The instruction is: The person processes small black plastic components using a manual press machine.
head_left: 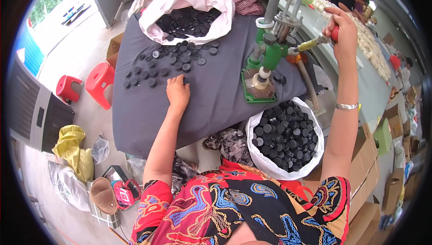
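The left hand (177, 91) lies on bare grey cloth (211, 105), fingers curled over a black cap hidden beneath them, with the scattered black caps (173, 60) at its 11 o'clock and open cloth toward the near edge. The right hand (343, 31) is fisted round the red-tipped lever (320, 40) of the green hand press (269, 56) at the table's 2 o'clock edge. White sacks of caps sit at 12 (189, 8) and 5 o'clock (284, 139); the floor holds red stools (100, 83).
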`<state>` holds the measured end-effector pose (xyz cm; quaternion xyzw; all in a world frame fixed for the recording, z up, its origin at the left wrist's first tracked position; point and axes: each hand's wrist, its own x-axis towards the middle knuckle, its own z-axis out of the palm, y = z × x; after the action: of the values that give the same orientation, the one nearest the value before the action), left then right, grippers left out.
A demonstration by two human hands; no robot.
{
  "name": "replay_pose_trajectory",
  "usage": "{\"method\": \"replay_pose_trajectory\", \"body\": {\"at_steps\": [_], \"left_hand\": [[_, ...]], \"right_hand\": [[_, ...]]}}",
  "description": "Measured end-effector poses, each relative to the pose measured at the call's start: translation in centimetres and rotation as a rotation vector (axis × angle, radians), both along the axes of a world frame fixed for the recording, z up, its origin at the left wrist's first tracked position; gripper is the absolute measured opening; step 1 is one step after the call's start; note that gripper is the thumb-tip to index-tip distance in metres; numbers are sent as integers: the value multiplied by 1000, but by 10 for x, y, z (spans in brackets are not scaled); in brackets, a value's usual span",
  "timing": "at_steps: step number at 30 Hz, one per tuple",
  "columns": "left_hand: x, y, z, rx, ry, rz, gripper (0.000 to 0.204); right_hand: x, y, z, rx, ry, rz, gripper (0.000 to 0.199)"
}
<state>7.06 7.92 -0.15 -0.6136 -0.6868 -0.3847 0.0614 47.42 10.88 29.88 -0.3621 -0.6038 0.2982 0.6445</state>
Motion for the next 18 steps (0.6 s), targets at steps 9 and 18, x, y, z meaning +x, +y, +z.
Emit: {"method": "replay_pose_trajectory", "body": {"at_steps": [9,18], "left_hand": [[133,-5,42,37,-396,-503,58],[204,19,42,26,-308,-540,74]], "right_hand": [[-5,3,3,10,14,-20,28],[-4,6,1,21,21,-5,28]]}}
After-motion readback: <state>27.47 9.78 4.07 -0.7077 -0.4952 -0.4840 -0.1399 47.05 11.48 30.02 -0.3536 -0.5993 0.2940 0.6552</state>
